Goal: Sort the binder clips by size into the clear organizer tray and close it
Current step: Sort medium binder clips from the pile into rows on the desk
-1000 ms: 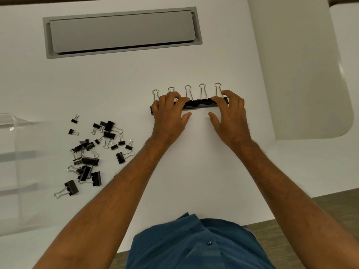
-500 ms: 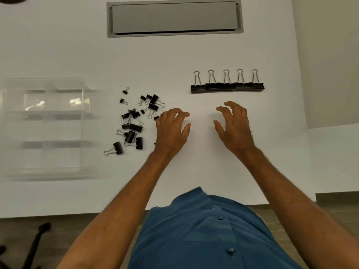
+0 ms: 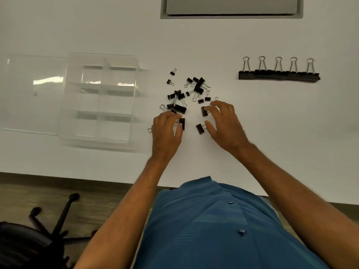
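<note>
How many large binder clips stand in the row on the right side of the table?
5. The large binder clips sit side by side in one row on the white table, handles pointing away from the person, right of the loose pile of smaller clips. None seems hidden.

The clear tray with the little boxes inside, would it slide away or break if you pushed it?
The clear organizer tray looks like thin, empty plastic on a smooth white table, so it would probably slide easily. It seems rigid, likely light, and might crack if dropped.

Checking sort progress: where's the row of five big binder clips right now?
Head view: the row of five large clips lies on the white table at upper right, apart from the loose clip pile and beyond the right hand.
</note>
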A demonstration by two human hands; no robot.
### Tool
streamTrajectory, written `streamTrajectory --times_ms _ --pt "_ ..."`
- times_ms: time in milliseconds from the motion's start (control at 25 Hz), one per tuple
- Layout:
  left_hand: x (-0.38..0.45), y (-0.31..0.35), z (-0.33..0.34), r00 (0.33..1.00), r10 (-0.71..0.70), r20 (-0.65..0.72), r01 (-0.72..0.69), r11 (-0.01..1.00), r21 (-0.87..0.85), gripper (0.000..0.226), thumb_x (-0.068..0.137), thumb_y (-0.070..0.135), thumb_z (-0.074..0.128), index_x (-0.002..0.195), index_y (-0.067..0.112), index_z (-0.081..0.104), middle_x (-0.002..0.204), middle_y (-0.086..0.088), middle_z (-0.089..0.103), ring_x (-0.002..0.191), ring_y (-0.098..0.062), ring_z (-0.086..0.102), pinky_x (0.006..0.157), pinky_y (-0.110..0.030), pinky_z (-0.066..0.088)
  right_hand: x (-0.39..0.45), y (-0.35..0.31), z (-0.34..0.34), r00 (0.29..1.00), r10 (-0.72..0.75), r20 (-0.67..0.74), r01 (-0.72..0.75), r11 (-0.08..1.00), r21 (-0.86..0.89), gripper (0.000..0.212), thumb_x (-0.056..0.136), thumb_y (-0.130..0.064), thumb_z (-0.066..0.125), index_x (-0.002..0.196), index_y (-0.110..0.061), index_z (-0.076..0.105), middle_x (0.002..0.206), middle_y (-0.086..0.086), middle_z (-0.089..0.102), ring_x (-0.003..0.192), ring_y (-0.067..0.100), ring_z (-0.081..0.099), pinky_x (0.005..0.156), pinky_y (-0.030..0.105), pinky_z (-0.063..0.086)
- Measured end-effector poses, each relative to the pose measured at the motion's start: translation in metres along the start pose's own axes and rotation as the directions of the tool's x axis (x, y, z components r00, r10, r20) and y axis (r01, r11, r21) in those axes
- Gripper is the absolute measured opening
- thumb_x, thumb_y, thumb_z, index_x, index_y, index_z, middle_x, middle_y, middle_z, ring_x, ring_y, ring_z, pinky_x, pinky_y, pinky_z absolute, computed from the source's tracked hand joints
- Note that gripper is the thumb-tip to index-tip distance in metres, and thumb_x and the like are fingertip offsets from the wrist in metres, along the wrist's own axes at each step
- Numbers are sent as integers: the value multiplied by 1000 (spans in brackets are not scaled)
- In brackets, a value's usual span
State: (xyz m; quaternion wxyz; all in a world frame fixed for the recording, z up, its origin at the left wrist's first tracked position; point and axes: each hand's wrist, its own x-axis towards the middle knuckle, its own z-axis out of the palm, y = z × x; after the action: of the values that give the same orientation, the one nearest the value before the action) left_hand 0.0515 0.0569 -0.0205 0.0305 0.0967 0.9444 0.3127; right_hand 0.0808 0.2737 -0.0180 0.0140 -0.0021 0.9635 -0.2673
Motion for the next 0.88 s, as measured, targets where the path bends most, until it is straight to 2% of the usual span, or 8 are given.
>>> streamTrajectory --times_ms 120,240,360,560,720,880 --pt "0 -18 -15 995 -66 -79 66 998 -8 27 95 21 60 122 19 63 120 0 57 110 -14 45 90 -29 45 14 -27 11 998 -60 17 60 998 9 46 93 -19 64 137 -11 54 141 13 49 129 30 43 102 42 47" --pt "2 -33 -17 981 -193 -3 193 978 75 43 92 34 66 130 17 56 128 -6 52 115 -21 43 93 -34 44 29 -50 21 991 -124 46 125 992 -9 46 94 -20 62 138 -10 52 139 11 50 127 29 45 103 39 46" --pt "1 -41 -14 965 -252 71 240 960 142 58 89 41 70 138 15 50 133 -10 48 119 -25 42 94 -35 42 41 -62 35 973 -216 86 220 974 -49 50 91 -16 65 139 -10 53 138 10 53 123 29 48 101 39 47" --pt "3 -37 -14 970 -233 73 224 967 122 46 88 31 74 128 16 57 121 -9 54 111 -25 47 87 -36 46 53 -62 57 905 -397 153 421 889 -182 52 87 2 61 137 -10 56 137 9 58 106 31 56 82 40 53" --pt "3 -38 -17 975 -195 104 182 976 120 39 89 19 73 126 14 59 119 -9 56 111 -25 46 90 -35 47 56 -60 63 909 -384 163 411 891 -194 47 86 3 64 130 -11 59 126 12 60 102 31 56 74 39 52" --pt "-4 -36 -16 988 -122 95 115 991 75 31 92 0 64 122 4 62 116 -14 58 112 -27 47 97 -36 46 61 -61 61 924 -338 181 364 922 -135 37 85 3 67 118 -10 63 110 14 59 92 30 54 63 38 47"
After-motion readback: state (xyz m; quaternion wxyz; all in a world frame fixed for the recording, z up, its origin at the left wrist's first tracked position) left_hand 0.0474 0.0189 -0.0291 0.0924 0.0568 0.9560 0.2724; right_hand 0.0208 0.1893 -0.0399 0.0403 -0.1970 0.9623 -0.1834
